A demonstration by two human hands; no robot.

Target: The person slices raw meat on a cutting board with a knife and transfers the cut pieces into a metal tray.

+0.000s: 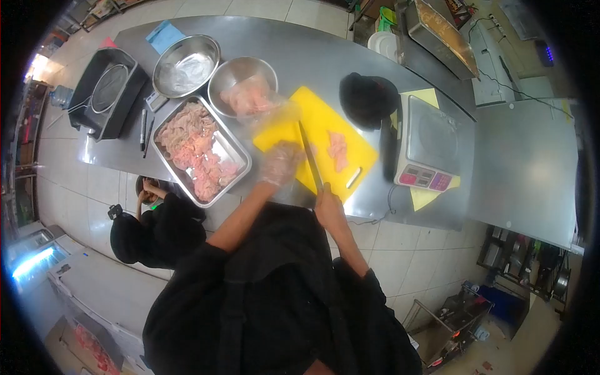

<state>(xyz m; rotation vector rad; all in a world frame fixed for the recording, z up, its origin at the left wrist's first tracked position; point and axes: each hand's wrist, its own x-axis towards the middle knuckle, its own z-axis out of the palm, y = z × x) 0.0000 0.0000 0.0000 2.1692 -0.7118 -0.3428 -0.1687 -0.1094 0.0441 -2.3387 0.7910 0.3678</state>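
My right hand is closed round the handle of a long knife, whose blade lies over the yellow cutting board. A thin piece of pale pink meat rests on the board, right of the blade. My left hand, in a clear plastic glove, is at the board's left edge; its fingers are blurred and what they hold, if anything, cannot be made out. Beyond it, a steel bowl holds more meat and a clear plastic bag. A steel tray of meat pieces stands to the left.
Another steel bowl holds clear plastic. Farther left are a grey bin with a strainer and two pens. Right of the board are a black cloth-like item and a scale. A crouching person is at lower left.
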